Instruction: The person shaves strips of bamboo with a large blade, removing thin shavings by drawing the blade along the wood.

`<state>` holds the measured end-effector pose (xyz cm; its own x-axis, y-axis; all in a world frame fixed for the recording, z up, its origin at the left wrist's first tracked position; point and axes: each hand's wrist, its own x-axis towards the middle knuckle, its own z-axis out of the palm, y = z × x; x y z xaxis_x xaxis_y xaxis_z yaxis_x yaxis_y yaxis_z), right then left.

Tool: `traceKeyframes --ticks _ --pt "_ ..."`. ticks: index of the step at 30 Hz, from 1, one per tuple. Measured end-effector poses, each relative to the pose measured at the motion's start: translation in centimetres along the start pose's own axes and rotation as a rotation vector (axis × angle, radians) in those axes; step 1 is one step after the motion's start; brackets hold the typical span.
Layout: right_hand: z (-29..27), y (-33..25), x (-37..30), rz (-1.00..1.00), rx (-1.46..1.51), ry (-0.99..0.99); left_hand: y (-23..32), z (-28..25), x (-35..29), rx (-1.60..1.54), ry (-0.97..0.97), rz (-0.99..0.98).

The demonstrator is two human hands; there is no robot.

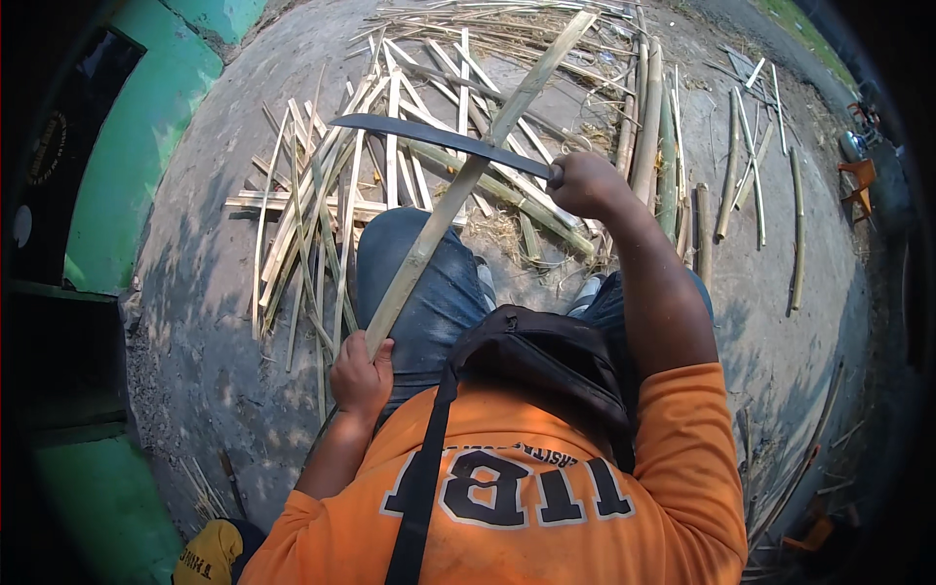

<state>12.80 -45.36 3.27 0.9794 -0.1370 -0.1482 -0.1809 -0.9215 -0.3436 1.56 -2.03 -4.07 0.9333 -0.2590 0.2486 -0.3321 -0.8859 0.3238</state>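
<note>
bamboo strip [466,185] under curved blade [429,136]

Left hand [361,375] grips the near end of a long split bamboo strip [478,166], which runs up and away over the left knee. Right hand [585,183] is closed on the handle of a dark curved blade [429,136]; blade lies across the strip about midway, edge against it. Loose pile of split strips [322,214] on the concrete ground [195,292] ahead, thicker poles [648,117] to the right (some greenish). Black bag [546,361] on the lap.
</note>
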Motion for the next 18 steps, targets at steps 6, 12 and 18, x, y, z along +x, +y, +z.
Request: traceKeyframes --ticks 6,12,18 --pt "-0.3 -2.3 -1.5 0.008 0.071 -0.017 -0.4 0.5 -0.5 0.033 -0.029 -0.028" --pt "-0.6 -2.4 -1.7 -0.042 -0.141 -0.035 -0.5 0.1 -0.6 -0.018 0.003 0.008" --pt "-0.3 -0.4 -0.7 0.117 -0.029 0.027 -0.5 0.1 0.0 0.082 -0.019 0.02"
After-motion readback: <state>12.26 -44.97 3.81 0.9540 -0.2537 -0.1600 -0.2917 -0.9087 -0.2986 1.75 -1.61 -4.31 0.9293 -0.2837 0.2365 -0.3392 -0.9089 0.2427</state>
